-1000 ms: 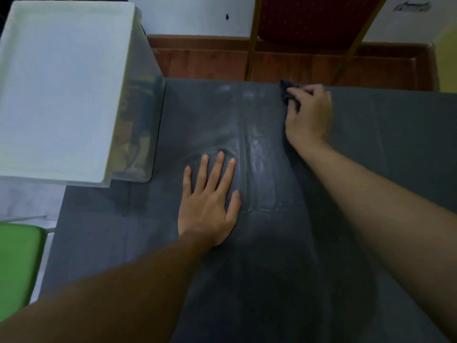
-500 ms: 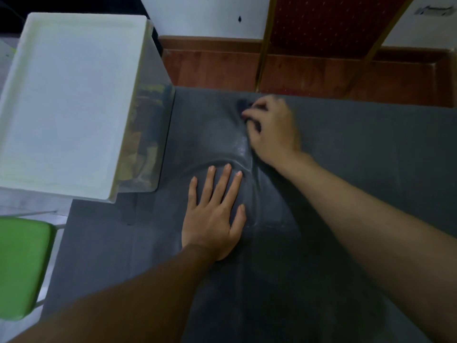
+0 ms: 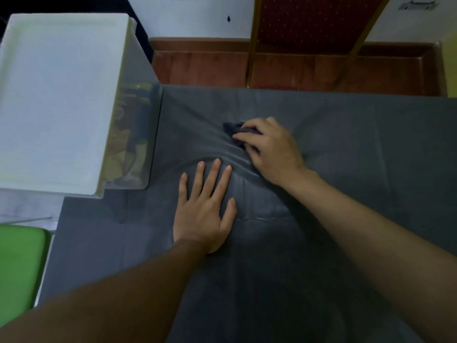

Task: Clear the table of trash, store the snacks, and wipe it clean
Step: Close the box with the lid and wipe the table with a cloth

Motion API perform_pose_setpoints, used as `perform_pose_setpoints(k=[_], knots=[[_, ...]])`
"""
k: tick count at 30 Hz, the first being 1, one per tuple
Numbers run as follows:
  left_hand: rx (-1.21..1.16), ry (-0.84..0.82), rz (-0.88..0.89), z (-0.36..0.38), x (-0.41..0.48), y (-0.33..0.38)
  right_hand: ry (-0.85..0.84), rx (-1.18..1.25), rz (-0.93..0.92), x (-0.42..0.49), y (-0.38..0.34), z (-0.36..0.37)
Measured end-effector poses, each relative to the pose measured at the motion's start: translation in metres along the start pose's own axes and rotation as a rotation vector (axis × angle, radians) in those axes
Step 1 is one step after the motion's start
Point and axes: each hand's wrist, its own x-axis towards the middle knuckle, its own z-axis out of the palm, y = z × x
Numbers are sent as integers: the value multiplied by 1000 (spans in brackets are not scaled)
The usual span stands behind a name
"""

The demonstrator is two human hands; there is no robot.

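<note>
Head view, dim light. The dark cloth is mostly covered by the right hand. Only a crumpled end shows past the fingertips, and its colour is close to that of the grey table cover, so its outline is hard to trace. Both forearms are cut off at the lower frame edge.

Right hand: fingers curled down over the cloth, gripping it and pressing it onto the table cover near the middle of the far half. The cover is bunched into ridges that run from the cloth toward the left hand.

Left hand: palm down and flat, fingers straight and slightly spread, holding nothing. It presses on the cover just nearer the person than the right hand. Its fingertips are close to the heel of the right hand, with a small gap between.

Container: a clear bin with a white lid on it stands at the table's far left corner. Snack packets show through its side wall as yellowish, blurred shapes; single items cannot be told apart.

A green seat is beside the table, lower left.
</note>
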Motion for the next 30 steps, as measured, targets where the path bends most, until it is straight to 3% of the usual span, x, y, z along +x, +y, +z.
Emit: perform_pose_setpoints(k=[2,7,9,14,16,20,22,27,30], knots=[[-9,5,3,0,-1,0,66,-65,87,-1,22,-9],[-4,22,3,1,-2,1,252,-103,503,-10,41,-22],[-1,27,10,2,-1,1,238,-63,473,-25,21,-19],[6,40,9,4,-2,0,37,-47,121,-74,10,-32],[-4,46,15,4,-3,0,127,-121,215,-81,27,-39],[-20,64,19,4,-3,1,328,-149,624,-94,27,-41],[-20,72,23,6,-4,2,323,-128,600,-106,1,-33],[-16,112,33,8,-5,3,103,-71,269,-153,-30,-31],[-28,167,109,8,-8,4,251,-130,447,-164,-20,-38]])
